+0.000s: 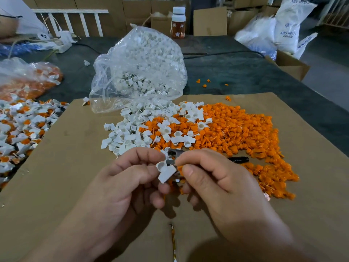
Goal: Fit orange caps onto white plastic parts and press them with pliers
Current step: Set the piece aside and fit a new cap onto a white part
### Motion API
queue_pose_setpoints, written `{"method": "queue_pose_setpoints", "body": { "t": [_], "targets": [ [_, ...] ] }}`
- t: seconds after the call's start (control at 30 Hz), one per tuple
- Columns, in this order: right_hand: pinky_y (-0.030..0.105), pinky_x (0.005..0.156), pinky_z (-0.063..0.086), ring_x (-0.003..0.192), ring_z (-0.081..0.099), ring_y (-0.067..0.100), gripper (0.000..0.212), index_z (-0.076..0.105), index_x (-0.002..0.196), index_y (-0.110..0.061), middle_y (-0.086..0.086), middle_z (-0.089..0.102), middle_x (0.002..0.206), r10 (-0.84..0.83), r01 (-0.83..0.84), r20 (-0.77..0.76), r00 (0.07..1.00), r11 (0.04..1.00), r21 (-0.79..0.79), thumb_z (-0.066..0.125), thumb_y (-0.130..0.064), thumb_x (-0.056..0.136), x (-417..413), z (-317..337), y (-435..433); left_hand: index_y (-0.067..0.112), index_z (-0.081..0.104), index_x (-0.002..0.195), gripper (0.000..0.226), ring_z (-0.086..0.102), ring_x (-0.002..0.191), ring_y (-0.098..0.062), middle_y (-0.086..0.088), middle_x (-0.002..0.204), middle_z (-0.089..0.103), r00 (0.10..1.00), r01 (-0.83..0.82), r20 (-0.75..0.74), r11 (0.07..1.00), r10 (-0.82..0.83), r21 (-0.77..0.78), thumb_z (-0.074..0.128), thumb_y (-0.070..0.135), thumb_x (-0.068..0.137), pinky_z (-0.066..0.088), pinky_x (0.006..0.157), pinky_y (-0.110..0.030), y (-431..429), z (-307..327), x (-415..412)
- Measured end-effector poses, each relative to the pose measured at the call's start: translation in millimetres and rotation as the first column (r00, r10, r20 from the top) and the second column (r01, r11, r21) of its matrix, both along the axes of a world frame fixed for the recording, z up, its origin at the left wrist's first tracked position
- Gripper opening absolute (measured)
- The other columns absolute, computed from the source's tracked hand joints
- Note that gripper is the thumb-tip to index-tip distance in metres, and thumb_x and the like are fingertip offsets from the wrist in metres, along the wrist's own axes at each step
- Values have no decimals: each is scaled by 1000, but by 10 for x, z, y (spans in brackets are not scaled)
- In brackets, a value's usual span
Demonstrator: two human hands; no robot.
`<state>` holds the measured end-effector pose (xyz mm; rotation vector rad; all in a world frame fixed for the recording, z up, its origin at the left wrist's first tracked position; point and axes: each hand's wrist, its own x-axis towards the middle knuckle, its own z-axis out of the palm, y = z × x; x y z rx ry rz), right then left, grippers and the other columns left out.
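One dark table (245, 72) is carrying one cardboard sheet (75, 167), which is covering its near side. Two clear bags are lying here: the big bag (139, 69) is slumping over the sheet's far edge, packed with white parts and spilling them from its mouth, and the second bag (24, 82) is sitting at the table's left edge, holding orange pieces with some white among them. Three heaps are spreading out. The orange caps (245, 133) are filling the sheet's right half, the loose white parts (128, 133) are lying at the sheet's middle and overlapping the orange, and the capped parts (22, 133) are piling up off the sheet's left edge.

Two hands are meeting above the sheet's near middle. The left hand (122, 182) is pinching one white part (166, 172) between thumb and fingers. The right hand (217, 178) is curling, thumb and forefinger pinching what looks like one orange cap (180, 169) just beside that part.

One pair of pliers (174, 153) is showing behind the fingertips, its black handle sticking out past the right hand; whether a hand is holding it is unclear.

Four stray caps (204, 86) are lying on the table beyond the sheet's far edge
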<state>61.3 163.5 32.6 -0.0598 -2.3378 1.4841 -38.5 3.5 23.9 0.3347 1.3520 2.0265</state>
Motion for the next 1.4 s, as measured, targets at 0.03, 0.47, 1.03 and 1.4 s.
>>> {"method": "queue_pose_setpoints", "body": {
  "t": [0.03, 0.47, 1.03, 1.4],
  "targets": [
    [17, 58, 51, 68, 65, 8, 17, 66, 101, -45, -11, 66, 84, 2, 0, 23, 1000, 996, -86, 53, -38, 92, -2, -8, 7, 5, 73, 90, 30, 60, 51, -22, -21, 65, 61, 1000, 3, 4, 1000, -3, 25, 72, 13, 60, 49, 43, -26, -3, 0, -2],
    [43, 56, 58, 64, 69, 22, 21, 68, 102, -34, 2, 72, 81, 60, -71, -43, 997, 947, -313, 57, -44, 88, -16, -12, 37, 6, 75, 93, 31, 65, 63, -21, -18, 75, 67, 998, 63, -8, 995, -62, 78, 71, 15, 63, 51, 47, -27, -4, 45, 53],
    [26, 53, 52, 67, 65, 18, 11, 74, 94, -16, 7, 68, 81, 254, -172, -8, 967, 633, -755, 68, -20, 86, -93, -42, 56, 13, 80, 91, 29, 61, 53, -16, -15, 62, 65, 997, -63, -47, 995, 59, -79, 70, 10, 65, 49, 44, -22, 63, 34, 156],
    [21, 57, 54, 69, 67, 14, 14, 65, 102, -40, -7, 66, 84, 22, -23, -17, 1000, 997, -77, 56, -37, 92, 44, -5, 8, 36, 76, 101, 25, 68, 59, -17, -3, 68, 72, 908, -126, -418, 964, 18, -233, 71, 42, 77, 52, 53, -26, 16, -48, 221]
  ]
}}
